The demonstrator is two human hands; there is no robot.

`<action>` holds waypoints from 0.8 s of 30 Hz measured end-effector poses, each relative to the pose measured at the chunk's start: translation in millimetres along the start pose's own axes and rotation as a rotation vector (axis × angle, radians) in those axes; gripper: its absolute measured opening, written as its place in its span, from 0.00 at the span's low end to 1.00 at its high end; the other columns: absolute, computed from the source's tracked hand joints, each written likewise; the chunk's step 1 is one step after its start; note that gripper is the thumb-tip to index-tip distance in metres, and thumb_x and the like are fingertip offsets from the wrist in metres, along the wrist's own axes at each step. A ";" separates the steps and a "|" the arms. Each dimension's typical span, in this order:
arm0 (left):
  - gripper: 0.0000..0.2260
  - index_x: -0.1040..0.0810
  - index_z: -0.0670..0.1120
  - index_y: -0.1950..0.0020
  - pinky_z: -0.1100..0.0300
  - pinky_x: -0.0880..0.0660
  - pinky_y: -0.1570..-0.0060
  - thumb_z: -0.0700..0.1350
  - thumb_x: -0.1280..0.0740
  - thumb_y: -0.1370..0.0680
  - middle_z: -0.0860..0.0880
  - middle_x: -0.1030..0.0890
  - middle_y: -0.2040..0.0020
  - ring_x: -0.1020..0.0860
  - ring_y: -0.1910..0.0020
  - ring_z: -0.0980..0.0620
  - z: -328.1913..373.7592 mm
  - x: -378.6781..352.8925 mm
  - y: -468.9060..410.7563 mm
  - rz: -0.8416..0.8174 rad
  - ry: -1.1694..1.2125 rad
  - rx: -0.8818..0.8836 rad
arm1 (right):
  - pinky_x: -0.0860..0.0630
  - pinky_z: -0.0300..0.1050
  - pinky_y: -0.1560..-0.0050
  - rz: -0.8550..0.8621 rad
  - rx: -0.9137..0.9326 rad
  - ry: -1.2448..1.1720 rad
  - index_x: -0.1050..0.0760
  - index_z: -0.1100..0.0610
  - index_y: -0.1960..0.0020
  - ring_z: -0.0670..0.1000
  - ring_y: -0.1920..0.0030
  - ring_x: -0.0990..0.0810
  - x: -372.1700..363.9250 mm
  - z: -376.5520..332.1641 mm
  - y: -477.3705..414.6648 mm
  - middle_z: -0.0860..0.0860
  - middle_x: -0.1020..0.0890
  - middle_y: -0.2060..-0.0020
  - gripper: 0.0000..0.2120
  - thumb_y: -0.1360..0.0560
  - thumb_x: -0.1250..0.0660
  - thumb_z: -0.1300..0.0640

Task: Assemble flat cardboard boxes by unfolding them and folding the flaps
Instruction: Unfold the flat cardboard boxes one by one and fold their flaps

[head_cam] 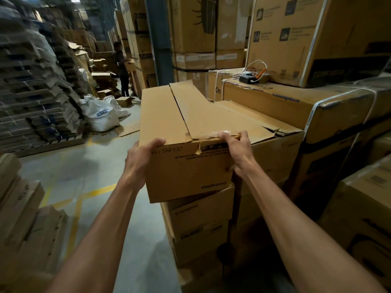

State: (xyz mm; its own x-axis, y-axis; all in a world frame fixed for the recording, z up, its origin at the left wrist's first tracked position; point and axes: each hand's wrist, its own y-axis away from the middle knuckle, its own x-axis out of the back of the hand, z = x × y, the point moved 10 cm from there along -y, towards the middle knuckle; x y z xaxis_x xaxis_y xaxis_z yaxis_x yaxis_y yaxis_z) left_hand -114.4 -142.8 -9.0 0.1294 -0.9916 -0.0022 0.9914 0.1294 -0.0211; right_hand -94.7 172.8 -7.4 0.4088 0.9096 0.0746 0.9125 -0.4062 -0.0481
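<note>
cardboard box (186,166) | left hand (140,157) grips corner | right hand (237,146) grips edge

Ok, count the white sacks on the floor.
2. The printed sack lies beside the flattened cardboard stack; the plain sack sits just behind it. Others may be hidden.

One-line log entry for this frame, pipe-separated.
left hand: grips box near-left corner | right hand: grips near-right top edge | top flaps: folded over | box atop stacked cartons

Bare forearms (99,229) lead to bare hands (142,154) (236,148).
</note>
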 end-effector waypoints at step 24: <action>0.13 0.18 0.49 0.42 0.64 0.23 0.67 0.53 0.28 0.23 0.49 0.13 0.53 0.16 0.58 0.55 175.1 -241.8 146.4 -0.584 0.171 -0.267 | 0.20 0.49 0.61 0.575 0.303 -0.081 0.31 0.50 0.44 0.52 0.51 0.19 297.0 -159.5 154.0 0.52 0.19 0.49 0.16 0.24 0.28 0.44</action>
State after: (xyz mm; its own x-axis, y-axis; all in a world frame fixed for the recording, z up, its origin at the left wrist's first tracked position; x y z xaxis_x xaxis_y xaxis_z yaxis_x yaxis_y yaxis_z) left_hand 3.2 116.1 163.5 -0.4544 -0.8878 -0.0731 0.8554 -0.4119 -0.3141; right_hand 169.4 366.4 166.2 0.8173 0.5633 -0.1215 0.4998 -0.7979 -0.3370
